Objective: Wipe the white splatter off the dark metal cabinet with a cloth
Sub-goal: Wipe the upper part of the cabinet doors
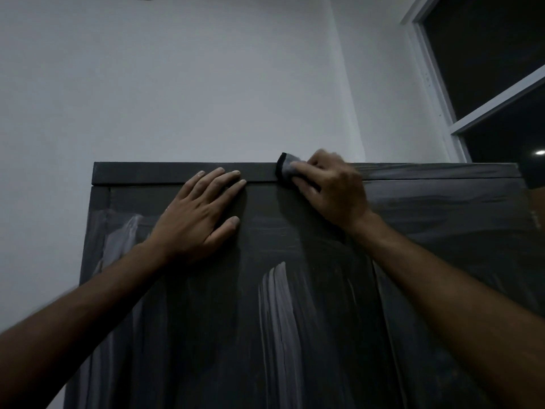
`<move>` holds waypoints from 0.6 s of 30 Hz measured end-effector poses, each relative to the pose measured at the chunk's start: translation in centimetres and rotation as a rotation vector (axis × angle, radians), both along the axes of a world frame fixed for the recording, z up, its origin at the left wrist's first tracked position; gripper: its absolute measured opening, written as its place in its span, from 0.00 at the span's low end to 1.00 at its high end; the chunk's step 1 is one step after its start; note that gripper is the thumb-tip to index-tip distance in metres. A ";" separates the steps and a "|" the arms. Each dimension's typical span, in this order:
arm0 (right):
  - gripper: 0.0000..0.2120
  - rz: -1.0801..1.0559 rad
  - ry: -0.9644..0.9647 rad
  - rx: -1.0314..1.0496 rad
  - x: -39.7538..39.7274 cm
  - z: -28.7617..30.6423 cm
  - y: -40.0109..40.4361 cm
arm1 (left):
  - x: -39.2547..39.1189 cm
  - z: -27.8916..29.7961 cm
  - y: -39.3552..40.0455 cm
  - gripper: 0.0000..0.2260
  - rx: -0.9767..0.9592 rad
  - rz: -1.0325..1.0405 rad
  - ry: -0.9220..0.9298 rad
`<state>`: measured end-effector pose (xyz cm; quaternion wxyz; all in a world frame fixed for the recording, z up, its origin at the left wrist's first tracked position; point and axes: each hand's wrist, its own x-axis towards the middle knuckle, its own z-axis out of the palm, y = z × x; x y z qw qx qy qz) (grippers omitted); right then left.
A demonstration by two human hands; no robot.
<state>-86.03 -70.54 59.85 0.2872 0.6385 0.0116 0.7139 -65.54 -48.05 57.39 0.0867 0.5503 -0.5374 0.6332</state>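
A tall dark metal cabinet (295, 231) fills the lower part of the view, seen from below its top edge. White smears (280, 305) streak down its front, with more on the left side and along the right top strip. My right hand (333, 190) grips a grey cloth with a black edge (286, 169) and presses it against the cabinet's top strip, right of centre. My left hand (203, 214) lies flat on the cabinet front just below that strip, fingers straight and spread.
A pale wall (206, 84) rises behind the cabinet. A white-framed window (486, 98) with dark glass stands at the upper right, close to the cabinet's right end.
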 end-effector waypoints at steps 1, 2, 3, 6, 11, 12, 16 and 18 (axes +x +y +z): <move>0.12 -0.001 0.074 -0.082 -0.1 -0.5 0.1 | 0.1 0.0 0.1 0.31 0.003 0.009 -0.011; 0.12 -0.013 0.147 -0.138 -0.6 -1.0 -0.2 | 0.1 -0.1 0.2 0.31 0.008 0.019 -0.022; 0.12 -0.030 0.188 -0.165 -1.4 -1.0 -0.8 | 0.2 -0.1 0.2 0.31 0.012 0.029 -0.029; 0.10 -0.017 0.075 -0.035 -3.2 0.8 -2.2 | 0.0 -0.1 0.3 0.31 0.005 0.050 -0.033; 0.09 0.085 0.116 -0.062 -1.1 -1.3 -0.7 | -1.8 -2.9 0.0 0.31 -0.067 -0.016 -0.013; 0.09 0.062 0.192 -0.141 -1.3 -2.3 -1.2 | -2.0 -4.0 -0.2 0.31 -0.070 -0.029 -0.007; 0.09 0.069 0.110 -0.043 -3.1 -1.1 -3.2 | -1.8 -7.0 -0.9 0.31 -0.055 -0.036 0.078; 0.09 0.129 -0.025 0.106 -2.2 -0.6 -2.6 | -1.7 -7.2 -1.0 0.32 -0.058 0.004 0.107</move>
